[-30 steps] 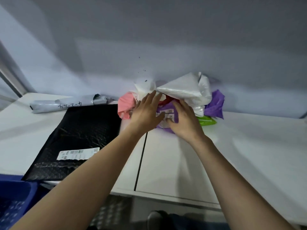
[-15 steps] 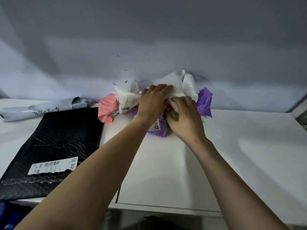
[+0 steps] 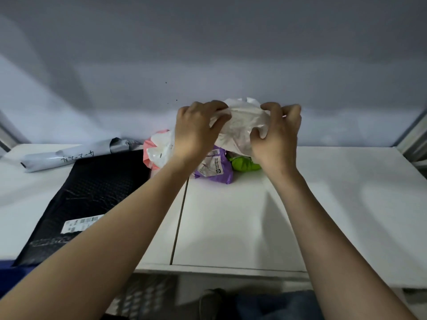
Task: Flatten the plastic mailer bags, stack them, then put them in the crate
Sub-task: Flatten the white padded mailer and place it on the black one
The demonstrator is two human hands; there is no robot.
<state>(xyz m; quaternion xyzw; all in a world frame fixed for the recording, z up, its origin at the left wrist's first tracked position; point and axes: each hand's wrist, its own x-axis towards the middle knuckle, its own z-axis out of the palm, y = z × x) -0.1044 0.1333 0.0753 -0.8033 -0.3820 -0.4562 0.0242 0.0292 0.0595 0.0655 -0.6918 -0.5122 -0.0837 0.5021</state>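
Table [image 3: 231, 222] white, seam down middle, grey wall [image 3: 208, 54]; both grips clamp white mailer [image 3: 242, 125].

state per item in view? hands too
left hand: grips white mailer's left side
right hand: grips its right side
white mailer: crumpled, lifted above the pile
purple mailer: crumpled, on table
green mailer: crumpled, on table
pink mailer: crumpled, mostly hidden
black bubble mailer: flat on table, label up
grey mailer: rolled, by the wall
blue crate: only a corner visible
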